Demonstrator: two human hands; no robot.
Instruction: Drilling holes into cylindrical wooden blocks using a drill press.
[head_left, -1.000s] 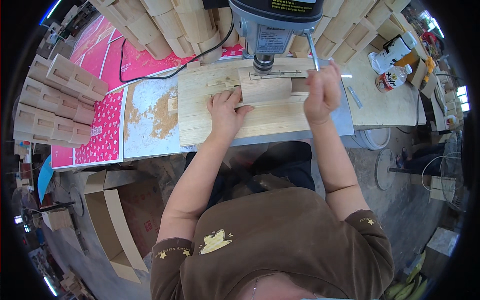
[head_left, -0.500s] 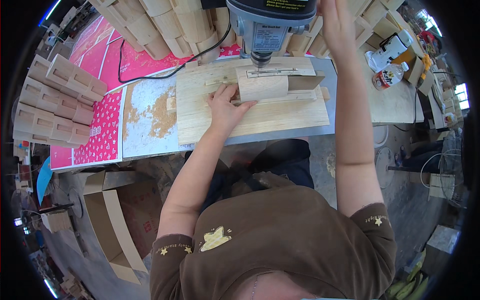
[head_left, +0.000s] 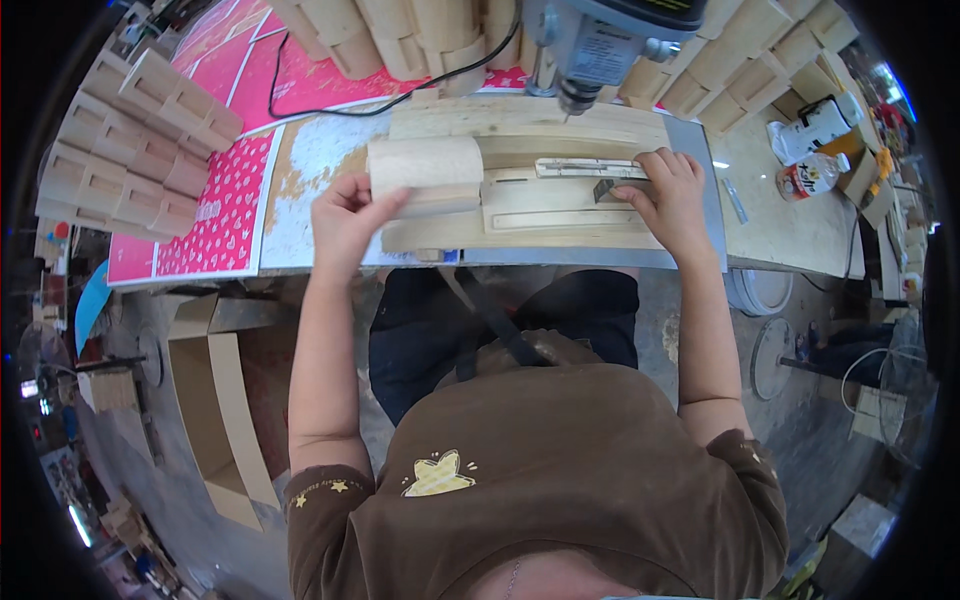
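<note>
My left hand (head_left: pixel 350 222) pinches the left end of a pale, round-sided wooden piece (head_left: pixel 428 165), thumb along its near edge. The piece sits over the left part of a flat wooden board (head_left: pixel 440 232). On the board's right part is a wooden jig (head_left: pixel 520 205) with raised strips, one of them marked like a ruler (head_left: pixel 575 168). My right hand (head_left: pixel 675 200) is at the jig's right end, its thumb and fingers closed around a small dark block (head_left: pixel 604 190). Behind the jig, the bench drill (head_left: pixel 578 95) stands with its chuck above the board.
Stacked wooden pieces (head_left: pixel 150 140) stand at the left, with more (head_left: pixel 430 40) along the back. A black cable (head_left: pixel 350 112) crosses the pink table cover (head_left: pixel 235 215). A bottle (head_left: pixel 810 178) stands at the right. An open cardboard box (head_left: pixel 225 400) lies on the floor.
My left hand has drawn the wooden piece leftward off the jig, from below the drill. My right hand has come down from beside the drill to the jig's right end.
</note>
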